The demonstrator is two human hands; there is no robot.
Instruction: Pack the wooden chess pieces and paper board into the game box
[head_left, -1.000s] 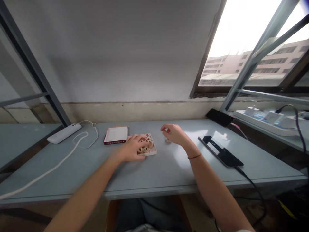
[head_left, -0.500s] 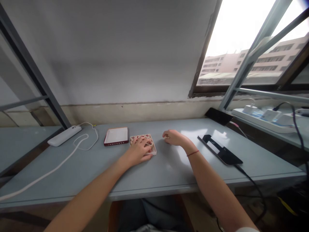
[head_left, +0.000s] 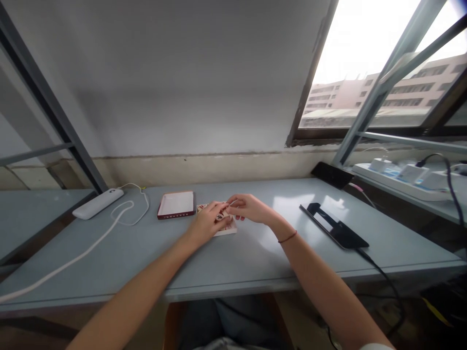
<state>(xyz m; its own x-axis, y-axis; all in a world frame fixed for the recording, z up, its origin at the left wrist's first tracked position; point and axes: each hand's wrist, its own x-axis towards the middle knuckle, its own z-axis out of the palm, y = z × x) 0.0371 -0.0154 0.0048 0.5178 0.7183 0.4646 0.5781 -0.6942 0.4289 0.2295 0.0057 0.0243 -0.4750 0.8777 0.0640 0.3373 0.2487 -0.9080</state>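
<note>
A shallow white box (head_left: 226, 232) with red-marked, round Chinese chess pieces (head_left: 201, 208) stands on the desk, largely covered by my hands. My left hand (head_left: 206, 223) bends over it, thumb and fingers closed around a chess piece (head_left: 220, 216) with a dark character. From the right, my right hand (head_left: 251, 209) reaches the box's far right corner. Its curled fingertips meet those of my left hand, and what they pinch, if anything, is hidden. Left of the box lies its dark red lid (head_left: 177, 204), white inside facing up.
A white power strip (head_left: 98, 204) and white cable (head_left: 83, 255) lie at the left. To the right is a dark phone (head_left: 333, 226) with a black cable; another dark device (head_left: 331, 175) leans near the wall. Several chargers sit in a strip (head_left: 401, 181) on the right shelf.
My right hand has moved left from the bare desk to the box, meeting my left hand; the chess piece seen in it is now hidden. My left fingers have drawn closer together.
</note>
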